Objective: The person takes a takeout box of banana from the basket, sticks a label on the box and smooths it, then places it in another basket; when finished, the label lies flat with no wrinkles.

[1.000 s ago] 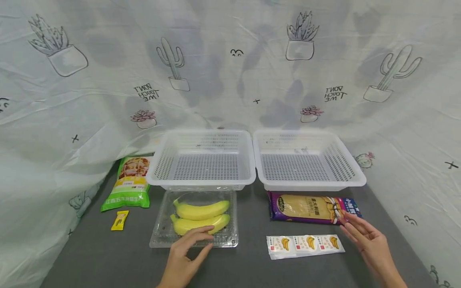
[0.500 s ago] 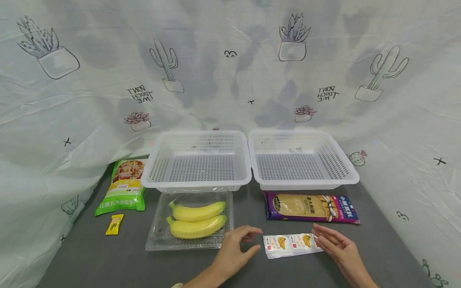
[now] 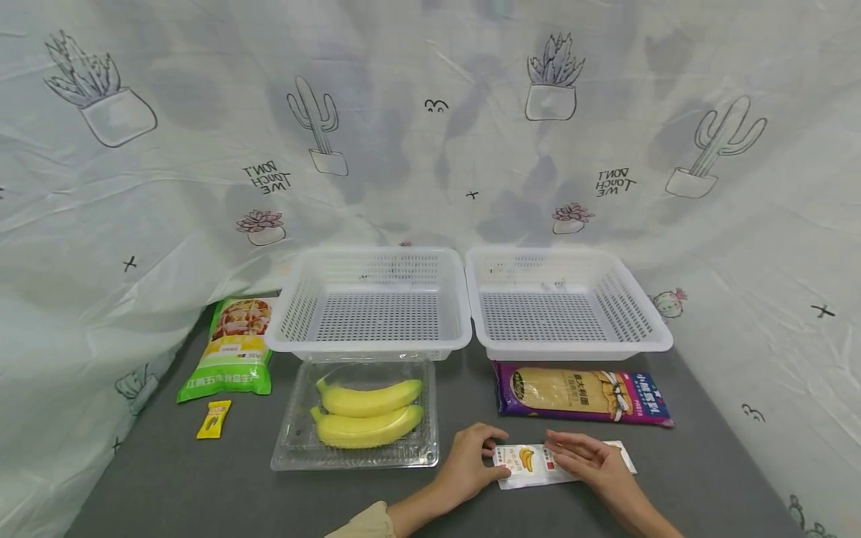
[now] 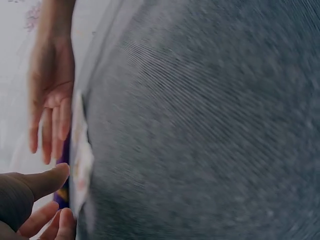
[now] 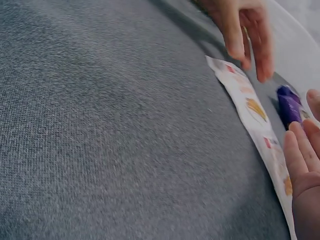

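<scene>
A strip of white banana stickers [image 3: 528, 478] lies on the dark table in the head view. My left hand [image 3: 467, 463] is at the strip's left end, thumb and fingers spread apart around the corner. Over the strip's middle and right part, my right hand [image 3: 599, 467] hovers with its fingers extended, hiding some of the stickers. The right wrist view shows the sticker strip [image 5: 247, 102] lying flat, with the left hand [image 5: 250, 35] just beyond its far end. Neither hand holds anything. Behind the strip is a purple pasta packet [image 3: 572, 392].
Left of the hands, a clear plastic box [image 3: 285, 452] holds two yellow bananas [image 3: 370, 426]. Two white baskets, a left basket [image 3: 370, 347] and a right basket [image 3: 578, 347], stand behind. At far left lie a green food bag [image 3: 232, 359] and a small yellow packet [image 3: 214, 420].
My left hand has moved right, from the box of bananas to the strip's left end. The right hand has moved left, from the pasta packet to over the strip.
</scene>
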### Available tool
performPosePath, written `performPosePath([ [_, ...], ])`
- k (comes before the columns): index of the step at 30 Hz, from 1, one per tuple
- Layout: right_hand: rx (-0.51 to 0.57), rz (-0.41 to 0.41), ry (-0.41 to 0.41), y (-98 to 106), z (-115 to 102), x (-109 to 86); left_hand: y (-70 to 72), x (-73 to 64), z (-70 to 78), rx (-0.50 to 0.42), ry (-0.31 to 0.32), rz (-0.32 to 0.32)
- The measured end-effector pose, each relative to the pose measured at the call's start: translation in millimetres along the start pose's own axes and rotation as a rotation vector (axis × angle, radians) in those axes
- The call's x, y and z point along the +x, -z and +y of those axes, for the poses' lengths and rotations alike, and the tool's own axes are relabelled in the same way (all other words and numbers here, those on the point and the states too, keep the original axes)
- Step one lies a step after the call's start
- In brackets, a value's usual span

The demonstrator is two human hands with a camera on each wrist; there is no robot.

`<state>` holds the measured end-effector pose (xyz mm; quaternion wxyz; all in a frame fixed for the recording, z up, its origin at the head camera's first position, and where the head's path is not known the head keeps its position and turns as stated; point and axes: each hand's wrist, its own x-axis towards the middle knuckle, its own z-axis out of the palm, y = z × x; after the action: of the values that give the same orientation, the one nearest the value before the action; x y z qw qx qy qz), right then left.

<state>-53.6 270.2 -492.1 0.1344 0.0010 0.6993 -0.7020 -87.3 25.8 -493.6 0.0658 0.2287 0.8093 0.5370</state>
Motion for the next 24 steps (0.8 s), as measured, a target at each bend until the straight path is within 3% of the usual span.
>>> performPosePath([
  [4, 0.006, -0.063, 0.021, -4, 3, 4.3, -4.8, 0.3, -5.1, 0.032, 0.007, 0.012],
  [11, 0.021, -0.140, 0.156, -9, 9, 8.2, -7.6, 1.2, -7.1, 0.048, 0.028, 0.018],
  [20, 0.007, -0.192, 0.154, -20, 7, 11.0, -8.6, 1.4, -7.6, 0.022, 0.015, 0.041],
  [24, -0.107, -0.113, 0.173, -25, 4, 11.5, -8.7, 1.9, -8.3, 0.016, 0.021, 0.044],
])
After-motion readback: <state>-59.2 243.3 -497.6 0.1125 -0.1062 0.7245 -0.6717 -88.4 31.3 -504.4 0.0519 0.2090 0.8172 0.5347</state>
